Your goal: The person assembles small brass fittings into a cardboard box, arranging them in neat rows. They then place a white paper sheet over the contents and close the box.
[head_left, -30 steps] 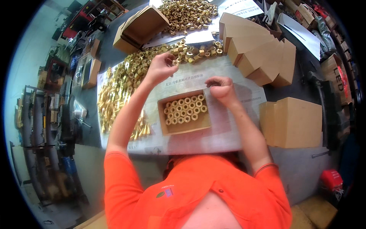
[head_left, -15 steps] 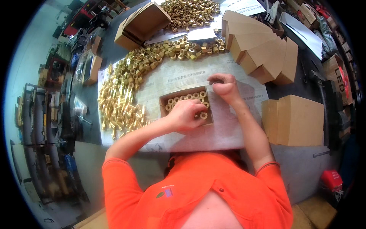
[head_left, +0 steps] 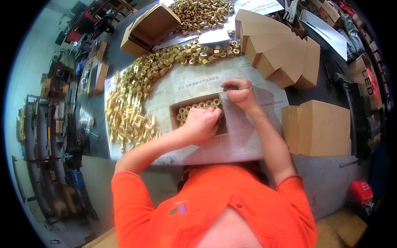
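Observation:
A small open cardboard box (head_left: 223, 130) lies on the newspaper in front of me, with rows of brass nuts (head_left: 182, 110) standing in it. Over its right half is my left hand (head_left: 202, 124), fingers bent and pressed together down among the nuts. Its own back hides whatever the fingertips grip. My right hand (head_left: 240, 94) hovers just beyond the box's right rear corner, fingers curled in toward the palm. What it holds, if anything, cannot be made out.
Hex nuts (head_left: 165, 62) curve behind the box, and pointed brass fittings (head_left: 128, 115) lie left. Another nut pile (head_left: 202, 14) is at the back. An open carton (head_left: 155, 27) stands far left. Overlapping cartons (head_left: 281, 53) and more cartons (head_left: 326, 128) stand right. Newspaper (head_left: 194, 153) covers the worktop.
My left hand has turned slightly and moved a little up within the box, its fingers now closer together over the nuts. My right hand keeps its curled pose. The whole view has shifted slightly.

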{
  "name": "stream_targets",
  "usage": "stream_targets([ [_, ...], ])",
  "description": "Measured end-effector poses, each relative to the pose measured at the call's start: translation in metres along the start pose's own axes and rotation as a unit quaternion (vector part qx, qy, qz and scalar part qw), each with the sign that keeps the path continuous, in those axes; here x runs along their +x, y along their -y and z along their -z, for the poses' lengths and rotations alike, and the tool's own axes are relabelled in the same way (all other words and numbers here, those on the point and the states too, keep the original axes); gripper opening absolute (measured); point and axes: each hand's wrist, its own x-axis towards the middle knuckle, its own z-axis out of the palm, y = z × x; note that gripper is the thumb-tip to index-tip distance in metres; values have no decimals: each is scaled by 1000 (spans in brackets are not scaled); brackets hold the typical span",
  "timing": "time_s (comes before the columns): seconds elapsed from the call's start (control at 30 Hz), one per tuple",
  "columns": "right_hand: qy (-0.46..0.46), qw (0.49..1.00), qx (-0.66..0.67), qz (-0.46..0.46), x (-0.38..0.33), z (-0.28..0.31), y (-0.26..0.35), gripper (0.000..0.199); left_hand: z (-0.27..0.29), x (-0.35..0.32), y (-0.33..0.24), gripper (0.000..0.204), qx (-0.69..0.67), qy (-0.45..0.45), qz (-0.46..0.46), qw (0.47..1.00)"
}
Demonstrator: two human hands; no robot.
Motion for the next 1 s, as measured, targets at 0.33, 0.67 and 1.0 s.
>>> stream_targets([
  [0.33, -5, 1000, -1, -11, 0, 1, -4, 26, 19, 4, 11, 34, -50, 89, 4, 995],
  [0.67, 5, 1000, 4, -29, 1, -1, 0, 27, 34, 71, 139, 24, -86, -175, 180, 964],
  [1.0, 6, 1000, 5, -25, 2, -1, -6, 26, 22, 120, 145, 26, 86, -133, 151, 976],
])
